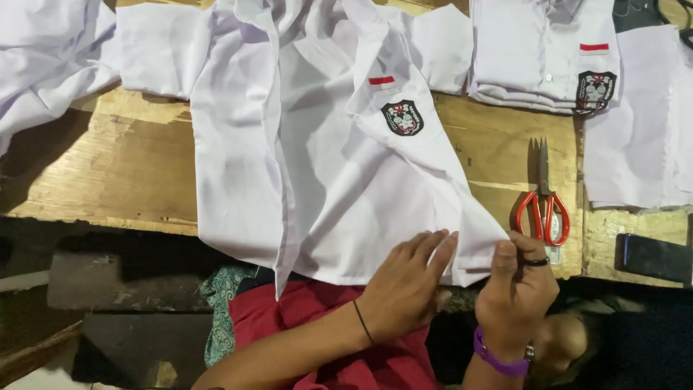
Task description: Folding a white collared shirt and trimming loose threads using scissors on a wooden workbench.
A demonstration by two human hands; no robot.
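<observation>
The shirt is white woven cloth, spread unbuttoned and creased across the plywood table, with its hem hanging over the near edge. Its pocket carries a dark shield-shaped badge below a small red-and-white strip.

The left hand lies flat on the shirt's lower hem, fingers extended and together, gripping nothing. The right hand is closed, pinching the shirt's lower right corner between thumb and fingers; it wears a dark ring and a purple wristband.

Right of the shirt, just beyond the pinched corner, red-handled scissors lie with steel blades closed. Up and right of the shirt sits a folded stack of matching white shirts. Loose white cloth lies right of the scissors.
</observation>
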